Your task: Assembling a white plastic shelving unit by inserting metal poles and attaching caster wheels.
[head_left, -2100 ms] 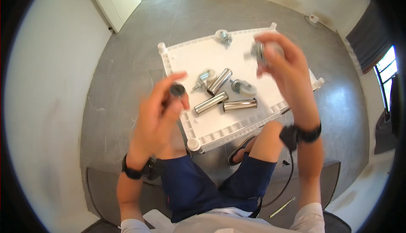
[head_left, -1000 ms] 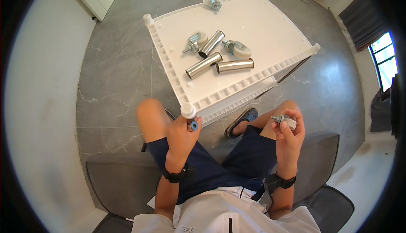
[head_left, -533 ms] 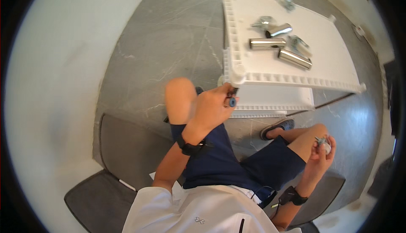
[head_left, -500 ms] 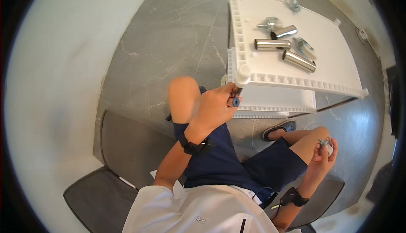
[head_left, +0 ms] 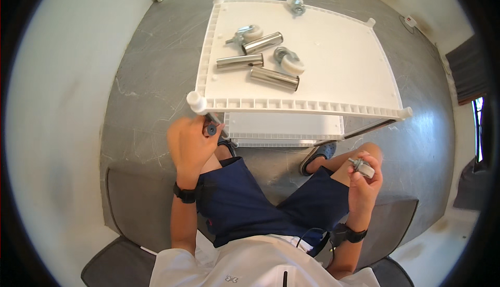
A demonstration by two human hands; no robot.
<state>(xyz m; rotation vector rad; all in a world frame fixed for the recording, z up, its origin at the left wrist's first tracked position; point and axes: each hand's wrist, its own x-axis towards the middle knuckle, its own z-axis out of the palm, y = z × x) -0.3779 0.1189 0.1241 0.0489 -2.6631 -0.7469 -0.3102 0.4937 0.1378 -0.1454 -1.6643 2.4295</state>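
Note:
My left hand is closed around a short tube-like piece whose dark blue-grey end plug, with a hole in its middle, faces me. It is just below the near left corner of a white plastic shelf rack, beside a metal post. Fingers hide most of the piece. Above my right thigh, my right hand pinches a caster with a white wheel; its metal stem points left. On the rack's top lie three shiny metal tubes and three more casters, one near the far edge.
Lower white shelves show under the rack's top. I sit on a dark grey seat, knees apart, feet close to the rack. A pale wall rises at the left, and a white socket block with a cable is at the far right.
The view has turned, so rack and hands appear farther left. The plugged piece has shifted slightly right relative to the rack corner, and the caster's wheel shows more. Both hands keep their hold.

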